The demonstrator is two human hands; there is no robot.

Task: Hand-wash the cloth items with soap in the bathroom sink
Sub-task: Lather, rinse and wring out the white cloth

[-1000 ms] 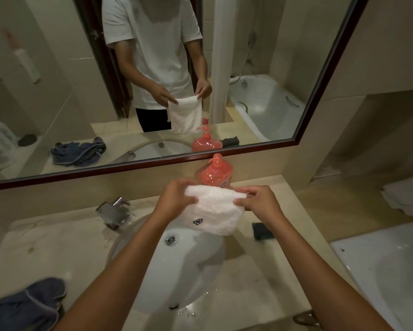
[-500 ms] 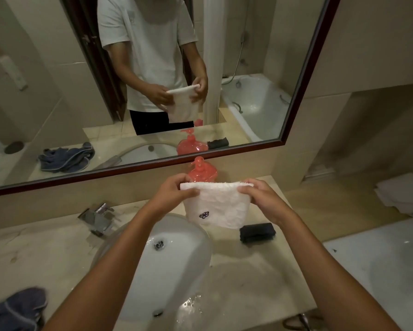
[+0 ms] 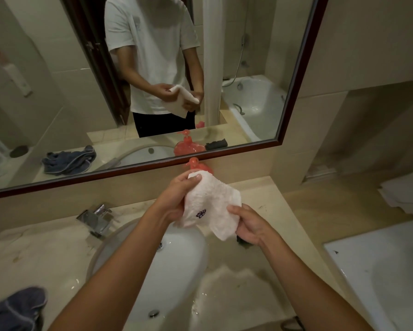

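A wide dark-framed wall mirror (image 3: 296, 75) fills the far side, and below it runs the beige stone counter (image 3: 45, 254) with the white oval sink basin (image 3: 176, 263) sunk into it, near centre. A white bathtub (image 3: 380, 278) sits at the right. A crumpled blue-grey cloth (image 3: 14, 309) lies on the counter at near left, and a chrome tap (image 3: 96, 219) stands at the basin's far left rim.

The small white textured cloth with a dark flower mark (image 3: 210, 206) is held in the air over the basin's far right edge. The left hand (image 3: 176, 199) grips its upper far corner, thumb on top; the right hand (image 3: 248, 225) pinches its lower near edge. A second ago both hands stretched it flat by its top corners; now it hangs slanted and bunched, the right hand having dropped lower.

That looks like rubbing or wringing starting. The red pump soap bottle (image 3: 198, 164) stands behind the cloth, against the wall.
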